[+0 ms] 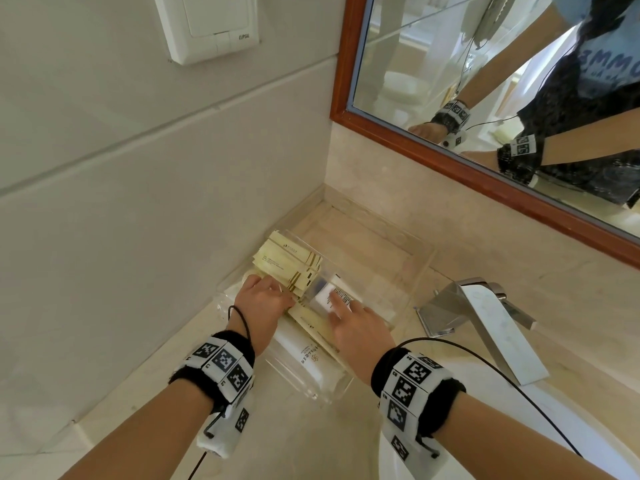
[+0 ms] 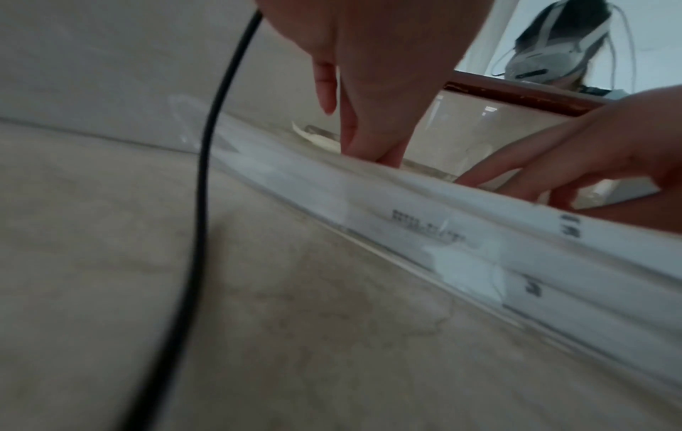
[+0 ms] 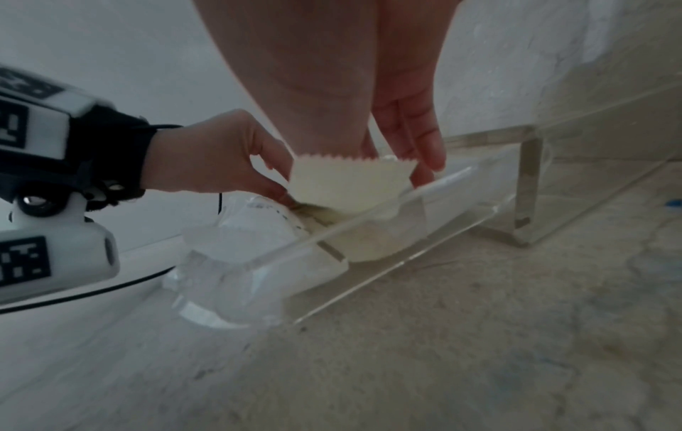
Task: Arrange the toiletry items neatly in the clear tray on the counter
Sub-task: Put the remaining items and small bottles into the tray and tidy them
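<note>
My left hand [image 1: 264, 299] sits in the near-left part of the clear tray [image 1: 420, 261], fingers curled down onto the pale yellow sachets [image 1: 289, 263]; the right wrist view shows thumb and fingers pinching the serrated end of one. My right hand [image 1: 358, 323] is just beside it, fingers straight and together, tips pressing a small white packet with printed text [image 1: 329, 295]; nothing gripped there.

Key relation: the sachet stack runs with its long axis away from me toward the wall corner, fanned and overhanging the tray's far-left edge. It lies directly ahead of the left hand, so the left is nearer and better placed to square it. The white packet lies to the right of the stack, touching it, under my right fingertips. A white tube [image 1: 304, 358] lies along the tray's near end, beneath both wrists.

The head view gives the whole layout and the fan. Only the right wrist view shows the pinch and the tray's front wall. The left wrist view is blurred: white packs behind clear plastic, fingers [image 2: 372, 143] pointing down.

Beyond: faucet [image 1: 485, 317], mirror [image 1: 485, 98], wall socket [image 1: 207, 22].
</note>
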The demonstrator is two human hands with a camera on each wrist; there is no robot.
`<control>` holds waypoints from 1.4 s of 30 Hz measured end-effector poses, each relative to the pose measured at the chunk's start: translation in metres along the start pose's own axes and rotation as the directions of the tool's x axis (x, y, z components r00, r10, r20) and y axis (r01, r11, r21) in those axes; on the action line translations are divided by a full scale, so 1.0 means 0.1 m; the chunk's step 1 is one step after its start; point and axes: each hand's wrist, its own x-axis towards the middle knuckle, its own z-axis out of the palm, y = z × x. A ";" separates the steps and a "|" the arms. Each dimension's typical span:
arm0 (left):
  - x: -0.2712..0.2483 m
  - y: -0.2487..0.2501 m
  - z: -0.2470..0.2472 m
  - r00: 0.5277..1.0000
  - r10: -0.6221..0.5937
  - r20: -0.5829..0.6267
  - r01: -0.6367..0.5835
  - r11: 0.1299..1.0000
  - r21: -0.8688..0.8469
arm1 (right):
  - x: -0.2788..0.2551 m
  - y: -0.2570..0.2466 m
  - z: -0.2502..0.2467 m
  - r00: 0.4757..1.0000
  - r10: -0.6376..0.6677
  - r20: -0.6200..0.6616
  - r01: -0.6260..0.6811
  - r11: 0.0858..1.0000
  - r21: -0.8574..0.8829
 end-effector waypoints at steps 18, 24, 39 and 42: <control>-0.10 0.27 -0.09 0.945 0.309 0.108 -0.291 0.944 -0.156 | -0.07 0.00 0.05 0.994 -0.006 -0.112 0.017 0.995 0.100; -0.07 0.21 -0.02 0.975 0.210 0.078 -0.203 0.975 -0.085 | -0.14 0.02 0.06 0.982 -0.072 -0.175 0.091 0.990 0.107; -0.11 0.23 -0.07 0.987 0.129 0.097 -0.123 0.990 -0.066 | -0.09 -0.03 0.09 0.994 0.097 -0.042 -0.093 0.992 0.087; -0.10 0.24 -0.10 0.987 0.114 0.113 -0.108 0.993 -0.054 | -0.08 -0.06 0.11 0.993 0.116 0.003 -0.115 0.984 0.137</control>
